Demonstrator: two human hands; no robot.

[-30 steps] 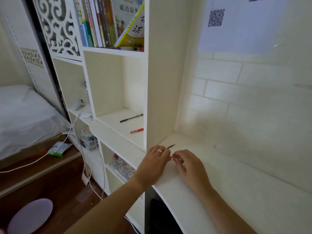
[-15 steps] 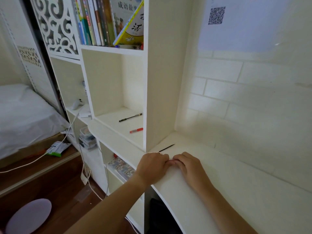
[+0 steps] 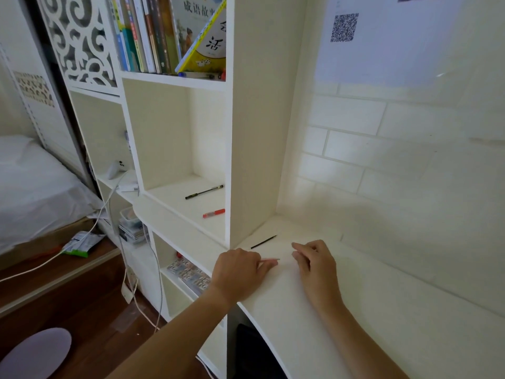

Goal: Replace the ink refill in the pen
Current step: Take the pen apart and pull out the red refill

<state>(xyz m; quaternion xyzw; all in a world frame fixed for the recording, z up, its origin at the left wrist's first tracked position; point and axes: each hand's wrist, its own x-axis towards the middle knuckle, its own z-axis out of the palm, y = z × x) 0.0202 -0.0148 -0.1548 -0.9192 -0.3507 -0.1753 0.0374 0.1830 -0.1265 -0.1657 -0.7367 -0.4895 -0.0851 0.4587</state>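
From my remote seat, the white bench [image 3: 355, 310] fills the lower right, butted against a tall bookshelf [image 3: 257, 119] with open cubbies. Both hands rest on the bench near its back left corner, a little apart.

My left hand [image 3: 237, 272] is curled and pinched on a thin pale rod [image 3: 270, 260] whose tip pokes out to the right; I take it for a refill or the pen's slim inner part, though it is too fine to say which. My right hand [image 3: 314, 262] has its fingers bent loosely toward that tip; I cannot tell whether it grips anything. Just behind them a short dark refill [image 3: 263, 241] lies flat on the bench, touching neither hand.

I judge the step to be separating or mating refill and barrel. To do it well I would keep the left grip steady, bring the right fingertips straight along the rod's axis, and avoid bending so thin a piece. Working low over the bench means a dropped part stays put.

Around: a black pen [image 3: 204, 192] and a red pen [image 3: 214, 213] lie in the shelf cubby to the left, well apart from the hands. Books [image 3: 164, 34] stand above. A white cable [image 3: 109, 222] trails down the shelf. Nothing blocks the hands; the shelf's side panel stands close on the left and limits elbow room there.
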